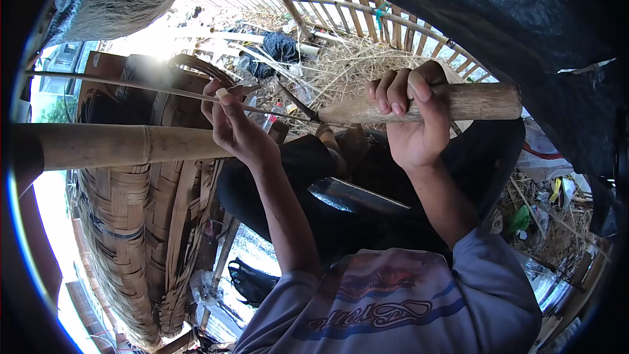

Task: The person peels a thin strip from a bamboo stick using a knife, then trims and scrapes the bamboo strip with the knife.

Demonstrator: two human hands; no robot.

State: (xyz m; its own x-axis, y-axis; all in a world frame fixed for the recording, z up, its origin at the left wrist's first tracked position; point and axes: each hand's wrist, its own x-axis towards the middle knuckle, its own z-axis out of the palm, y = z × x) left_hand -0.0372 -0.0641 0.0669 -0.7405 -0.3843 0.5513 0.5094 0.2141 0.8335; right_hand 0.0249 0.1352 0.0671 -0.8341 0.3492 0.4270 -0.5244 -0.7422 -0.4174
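A thin bamboo strip [151, 86] is pinched between the thumb and fingers of my left hand [232, 121]. It stretches from the far left edge to the front end of a thick wooden handle [485, 101]. My right hand [416, 111] is wrapped around that handle, which belongs to a knife with a dark, narrow, curved blade [296, 99]. Blade and strip meet, or nearly meet, close to the handle; I cannot tell whether they touch. A broad shiny metal piece, like a blade [357, 196], lies across my lap.
A thick bamboo pole [118, 144] crosses at left, above rolled woven bamboo matting [124, 236]. Straw and shavings [354, 59] litter the ground ahead, with a slatted bamboo fence [367, 13] behind. Dark sheeting [524, 26] hangs overhead. A black bag [252, 282] lies lower left.
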